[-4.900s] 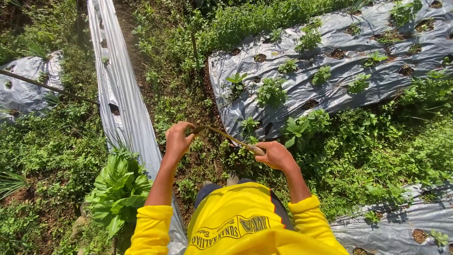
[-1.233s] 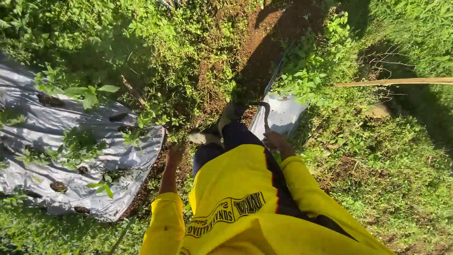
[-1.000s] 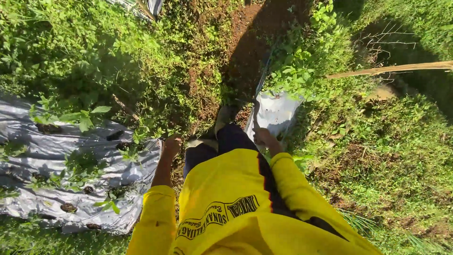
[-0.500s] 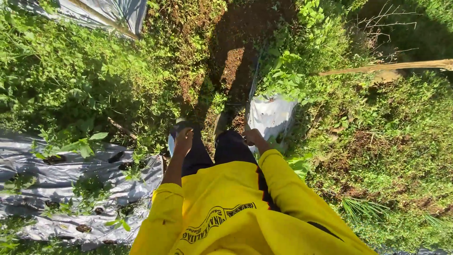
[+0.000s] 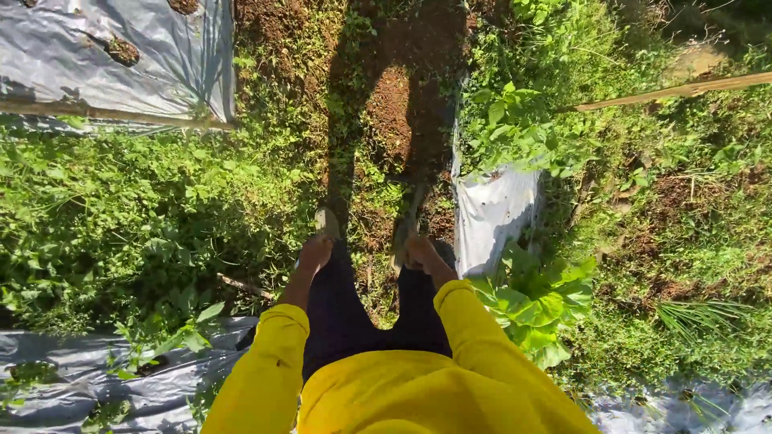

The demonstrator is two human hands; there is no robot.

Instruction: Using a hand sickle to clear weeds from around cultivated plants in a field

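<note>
My left hand [image 5: 315,251] hangs by my left thigh with its fingers curled under, and nothing shows in it. Beside my right thigh is my right hand [image 5: 420,251], its fingers also curled; a narrow greyish shape [image 5: 402,229] lies just ahead of it, either my boot or something held. Both arms are in yellow sleeves above dark trousers. The pale toe of my left boot [image 5: 326,221] shows on the dirt path [image 5: 402,104].
Silver plastic-covered beds lie at the top left [image 5: 121,48] and bottom left [image 5: 64,378]. The end of another plastic sheet [image 5: 490,217] is right of the path, with a broad-leaved plant [image 5: 539,301] beside it. A bamboo pole [image 5: 675,90] crosses the upper right. Dense weeds flank the path.
I have turned away from the beds and walked along the dirt path. My hands have dropped from holding a thin stem in front of me to my sides.
</note>
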